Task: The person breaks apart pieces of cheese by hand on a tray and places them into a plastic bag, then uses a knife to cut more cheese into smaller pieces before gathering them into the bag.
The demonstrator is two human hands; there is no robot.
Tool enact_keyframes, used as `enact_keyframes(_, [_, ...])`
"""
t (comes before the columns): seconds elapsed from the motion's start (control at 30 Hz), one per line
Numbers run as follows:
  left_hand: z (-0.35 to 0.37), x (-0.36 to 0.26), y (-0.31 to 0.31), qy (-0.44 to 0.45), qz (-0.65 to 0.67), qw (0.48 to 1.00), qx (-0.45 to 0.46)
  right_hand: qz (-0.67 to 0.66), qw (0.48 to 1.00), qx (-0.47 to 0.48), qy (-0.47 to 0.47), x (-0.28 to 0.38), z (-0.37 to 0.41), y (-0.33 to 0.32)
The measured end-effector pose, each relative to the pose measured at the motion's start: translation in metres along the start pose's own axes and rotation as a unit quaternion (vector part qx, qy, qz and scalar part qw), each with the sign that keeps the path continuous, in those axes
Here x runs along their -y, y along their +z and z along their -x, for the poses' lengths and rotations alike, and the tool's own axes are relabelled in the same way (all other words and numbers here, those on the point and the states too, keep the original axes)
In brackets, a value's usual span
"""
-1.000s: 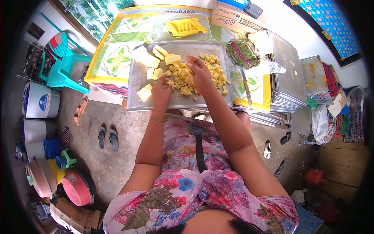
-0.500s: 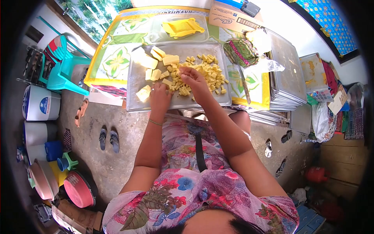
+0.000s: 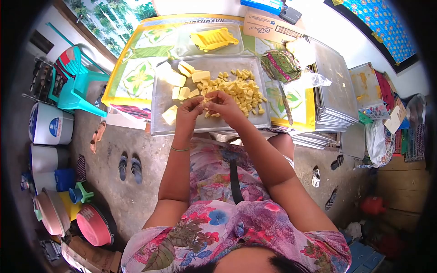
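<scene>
Both hands meet over the near part of a metal tray [image 3: 159,102]. My left hand [image 3: 188,112] is closed, its fingertips pinching a small pale-yellow piece [image 3: 204,100], of which only a little shows. My right hand [image 3: 226,108] is closed too, with thumb and fingers at that same piece. Behind and right of the hands spreads a heap of small yellow cubes [image 3: 248,91], soft-looking, possibly dough or cheese. Larger yellow blocks [image 3: 201,76] lie at the tray's left and back, and one chunk [image 3: 170,114] sits left of my left hand.
Behind the tray, a yellow ridged plastic board [image 3: 215,39] lies in a clear tray. A knife [image 3: 286,102] rests right of the metal tray, near a green woven item [image 3: 281,63]. Stacked metal trays [image 3: 334,82] stand farther right. A cardboard box [image 3: 268,25] is at the back.
My left hand has risen from the blocks on the tray and come to my right hand. The right hand has moved slightly nearer, and fingertips now meet around a small piece.
</scene>
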State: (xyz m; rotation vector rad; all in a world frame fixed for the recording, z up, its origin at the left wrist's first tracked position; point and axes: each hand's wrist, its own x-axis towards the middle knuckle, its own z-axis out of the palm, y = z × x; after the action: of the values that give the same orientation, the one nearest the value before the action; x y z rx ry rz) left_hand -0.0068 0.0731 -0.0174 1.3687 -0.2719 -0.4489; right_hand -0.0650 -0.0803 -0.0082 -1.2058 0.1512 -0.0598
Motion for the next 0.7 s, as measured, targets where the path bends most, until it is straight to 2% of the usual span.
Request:
enact_keyframes(0.1, [0.001, 0.001, 0.002, 0.023, 0.020, 0.999, 0.013, -0.040, 0.998, -0.005, 0.047, -0.002, 0.001, -0.006])
enact_keyframes(0.2, [0.003, -0.001, 0.006, 0.005, 0.057, 0.998, 0.016, -0.007, 0.997, -0.024, 0.066, -0.003, 0.003, -0.006])
enact_keyframes(0.3, [0.001, -0.004, 0.004, 0.010, 0.011, 1.000, -0.006, -0.051, 0.996, -0.038, 0.056, -0.001, 0.004, 0.000])
enact_keyframes(0.4, [0.000, -0.013, 0.003, 0.003, -0.006, 1.000, 0.006, 0.003, 1.000, 0.005, 0.015, -0.001, 0.004, 0.001])
enact_keyframes(0.6, [0.003, -0.011, 0.003, 0.011, 0.026, 1.000, 0.013, -0.090, 0.993, -0.013, 0.073, -0.006, 0.001, -0.005])
enact_keyframes(0.7, [-0.003, 0.006, -0.005, 0.023, -0.059, 0.998, 0.003, -0.063, 0.994, -0.048, 0.080, -0.012, 0.000, -0.006])
